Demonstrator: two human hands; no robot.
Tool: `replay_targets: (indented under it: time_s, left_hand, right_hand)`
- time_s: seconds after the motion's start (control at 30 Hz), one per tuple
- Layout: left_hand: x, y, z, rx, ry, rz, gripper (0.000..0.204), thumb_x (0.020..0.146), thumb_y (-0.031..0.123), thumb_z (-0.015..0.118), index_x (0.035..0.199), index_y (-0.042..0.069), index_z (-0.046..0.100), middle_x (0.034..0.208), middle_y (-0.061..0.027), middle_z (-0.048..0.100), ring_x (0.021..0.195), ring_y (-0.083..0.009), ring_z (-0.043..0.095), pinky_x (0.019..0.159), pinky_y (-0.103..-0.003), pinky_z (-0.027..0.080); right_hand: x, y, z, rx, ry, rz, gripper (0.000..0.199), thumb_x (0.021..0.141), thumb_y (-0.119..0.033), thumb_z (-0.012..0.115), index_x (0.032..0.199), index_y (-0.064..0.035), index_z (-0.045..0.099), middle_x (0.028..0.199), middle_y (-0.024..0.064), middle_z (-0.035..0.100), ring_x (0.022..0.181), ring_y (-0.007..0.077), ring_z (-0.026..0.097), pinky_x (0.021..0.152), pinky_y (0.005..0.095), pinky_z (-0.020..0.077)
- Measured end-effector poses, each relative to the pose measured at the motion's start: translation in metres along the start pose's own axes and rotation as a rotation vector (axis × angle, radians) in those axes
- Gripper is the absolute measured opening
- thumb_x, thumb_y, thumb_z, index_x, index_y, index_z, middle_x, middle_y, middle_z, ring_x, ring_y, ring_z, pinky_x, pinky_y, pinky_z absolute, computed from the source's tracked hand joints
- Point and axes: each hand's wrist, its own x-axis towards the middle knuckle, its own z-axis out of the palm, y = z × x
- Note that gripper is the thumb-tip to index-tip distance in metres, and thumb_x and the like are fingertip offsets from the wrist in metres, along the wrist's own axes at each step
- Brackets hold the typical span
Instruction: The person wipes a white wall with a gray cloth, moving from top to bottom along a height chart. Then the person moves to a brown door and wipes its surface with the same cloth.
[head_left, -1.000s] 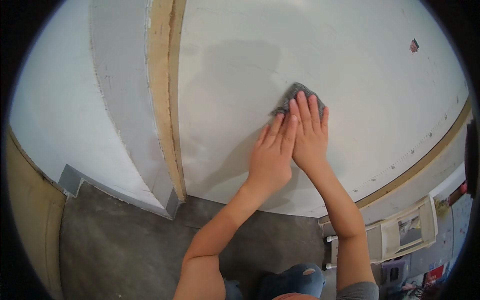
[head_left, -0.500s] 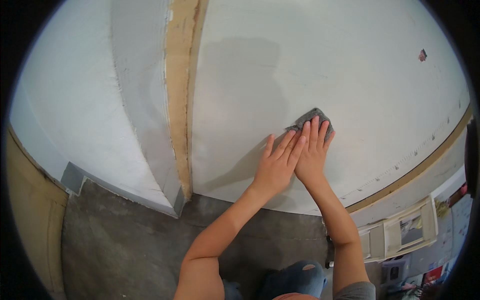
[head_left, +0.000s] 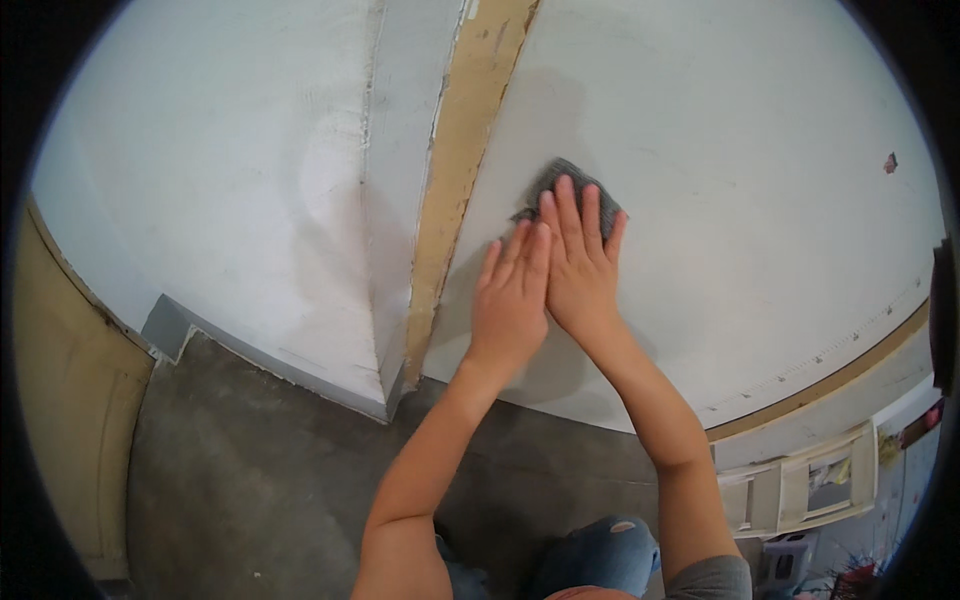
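Your right hand splays flat on a squarish dark-grey fabric cloth, scruffy at 8 o'clock; left hand spread at 7.

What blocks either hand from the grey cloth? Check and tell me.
Nothing visible does. The right hand lies partly on the grey cloth, against the white panel; the left hand is at the cloth's lower-left edge, with no object showing between.

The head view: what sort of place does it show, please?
Probably a room in a home, though this is not certain: a white panel edged with wooden trim, a plain grey floor and a cream rack at the right.
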Motion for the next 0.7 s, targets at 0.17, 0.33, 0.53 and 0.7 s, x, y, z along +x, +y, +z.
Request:
replay_targets:
  time_s: [0.17,0.33,0.53,0.7]
  left_hand:
    - [-0.009,-0.024,-0.009,-0.016,0.051,-0.149,0.071,0.082,-0.002,0.055,0.145,-0.008,0.023,0.141,-0.0281,0.042,0.13,-0.042,0.042,0.109,-0.047,0.031]
    - [-0.025,-0.019,0.004,-0.07,0.027,-0.194,0.079,0.083,0.003,0.061,0.147,-0.008,0.015,0.144,-0.03,0.037,0.131,-0.0446,0.039,0.11,-0.047,0.031]
    - [-0.03,0.007,0.028,-0.007,0.068,-0.101,0.074,0.086,0.01,0.059,0.146,-0.008,0.02,0.143,-0.0288,0.039,0.133,-0.0443,0.038,0.11,-0.054,0.028]
    - [-0.032,0.042,0.051,-0.043,0.037,-0.016,0.068,0.086,0.009,0.056,0.145,-0.008,0.024,0.142,-0.0282,0.042,0.133,-0.0438,0.04,0.11,-0.055,0.029]
  right_hand:
    - [0.024,-0.031,0.003,0.051,-0.032,-0.108,0.047,0.093,-0.024,0.045,0.137,-0.0082,0.051,0.152,0.0045,0.037,0.143,0.0222,0.029,0.116,0.0528,0.0068]
    - [0.007,-0.031,0.01,-0.011,0.002,-0.138,0.047,0.092,-0.024,0.047,0.136,-0.0099,0.052,0.152,0.0029,0.037,0.143,0.019,0.029,0.118,0.0494,0.007]
    - [-0.018,-0.004,-0.007,-0.003,-0.078,-0.11,0.048,0.092,-0.024,0.048,0.138,-0.0109,0.05,0.152,0.0019,0.037,0.143,0.0179,0.029,0.118,0.0469,0.0108]
    - [-0.051,0.031,-0.021,-0.072,-0.073,-0.033,0.05,0.092,-0.024,0.048,0.139,-0.0102,0.049,0.152,0.0021,0.037,0.143,0.0187,0.029,0.118,0.0464,0.0124]
